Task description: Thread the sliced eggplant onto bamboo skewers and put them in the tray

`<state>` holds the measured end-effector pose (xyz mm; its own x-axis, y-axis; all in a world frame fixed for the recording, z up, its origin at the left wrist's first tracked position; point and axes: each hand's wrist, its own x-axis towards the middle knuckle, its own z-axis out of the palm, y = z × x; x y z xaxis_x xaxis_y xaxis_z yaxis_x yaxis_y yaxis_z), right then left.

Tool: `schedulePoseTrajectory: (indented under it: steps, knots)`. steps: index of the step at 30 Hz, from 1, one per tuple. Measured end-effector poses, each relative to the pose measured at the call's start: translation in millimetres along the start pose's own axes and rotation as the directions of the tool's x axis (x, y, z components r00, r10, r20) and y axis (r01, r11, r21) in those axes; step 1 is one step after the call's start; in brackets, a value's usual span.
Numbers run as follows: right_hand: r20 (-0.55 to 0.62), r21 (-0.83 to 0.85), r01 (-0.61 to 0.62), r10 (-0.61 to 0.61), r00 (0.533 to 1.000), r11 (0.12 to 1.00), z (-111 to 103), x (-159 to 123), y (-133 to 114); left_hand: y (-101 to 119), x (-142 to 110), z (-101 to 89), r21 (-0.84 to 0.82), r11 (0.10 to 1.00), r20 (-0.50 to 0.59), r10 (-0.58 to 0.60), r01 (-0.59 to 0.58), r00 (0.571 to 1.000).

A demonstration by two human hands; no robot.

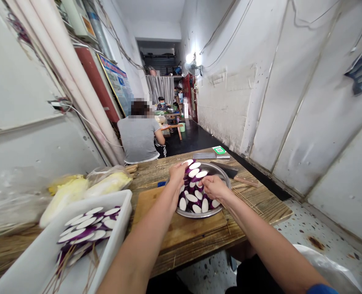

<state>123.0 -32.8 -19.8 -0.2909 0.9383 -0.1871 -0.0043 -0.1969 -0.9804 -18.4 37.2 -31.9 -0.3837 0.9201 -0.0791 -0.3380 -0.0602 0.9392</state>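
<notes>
My left hand (177, 174) is closed at the far left rim of a steel bowl (188, 214). Its fingers grip a row of slanted eggplant slices (195, 172), white inside with purple skin, held above the bowl. Close to the lower end of that row, my right hand (212, 187) is closed in a pinch; whatever lies between its fingertips is too small to make out. More loose eggplant slices (197, 200) fill the bowl below both hands. To the left, a white tray (119, 228) holds stacked eggplant slices (86, 224) on thin skewers (65, 261).
Under the bowl lies a wooden cutting board (147, 208) on a plank table (275, 206). A cleaver (207, 156), a dark-bladed knife (245, 179) and loose skewers (248, 201) lie around the bowl. Bagged leafy vegetables (107, 185) stand behind the tray. A person (139, 139) sits beyond the table.
</notes>
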Motion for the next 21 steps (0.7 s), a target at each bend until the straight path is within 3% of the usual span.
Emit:
schedulePoseTrajectory:
  steps: [5,12,16,21]
  knots:
    - [-0.055,-0.032,0.044,-0.046,0.997,0.999,0,5,4,4,-3,3.1,-0.077,0.995,0.04,-0.054,0.057,0.998]
    - [0.01,-0.02,0.119,-0.119,0.993,0.993,-1,9,11,9,0,0.9,-0.278,0.953,0.203,-0.063,0.119,0.977]
    - [0.036,-0.02,0.114,-0.114,0.993,0.993,-1,8,11,10,0,0.9,-0.327,0.938,0.197,-0.051,0.114,0.979]
    - [0.076,-0.039,0.115,-0.112,0.991,0.993,-1,7,10,12,0,1.2,-0.333,0.927,0.165,-0.125,0.174,0.978]
